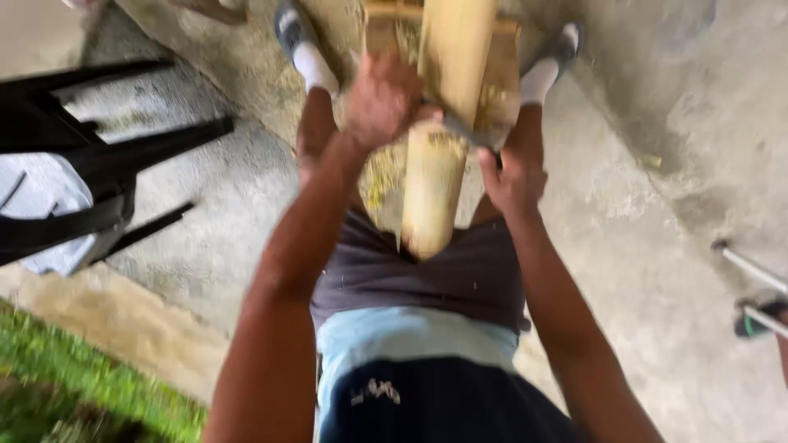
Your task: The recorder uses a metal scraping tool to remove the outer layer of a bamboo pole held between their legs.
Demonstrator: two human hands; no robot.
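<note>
- Far left there's a black plastic chair (90, 176) tipped over on the concrete floor (657, 246), with a strip of grass (74, 385) in the bottom corner. No bowl, bucket or other container shows anywhere, as far as I can tell.
- Left hand (382, 98) sits up near the top middle, fingers curled onto the left side of the bamboo pole (431, 193). It's blurry, so I can't tell how tight the hold is.
- The pole is thick and pale yellow-green. Its long axis runs roughly top to bottom of the view, leaning slightly, and the cut end points down toward the person's lap, between the knees.
- A second, fatter piece of bamboo (460, 49) runs on upward from it over a wooden block (505, 82), with yellowish shavings (377, 176) scattered about.
- Right hand (515, 176) is just right of the pole, fingers wrapped around a dark blade-like tool (472, 131) that touches the pole.
- Feet in white socks (316, 66) and dark shoes sit either side of the block.
- Far right, a metal rod (751, 267) lies on the floor.
</note>
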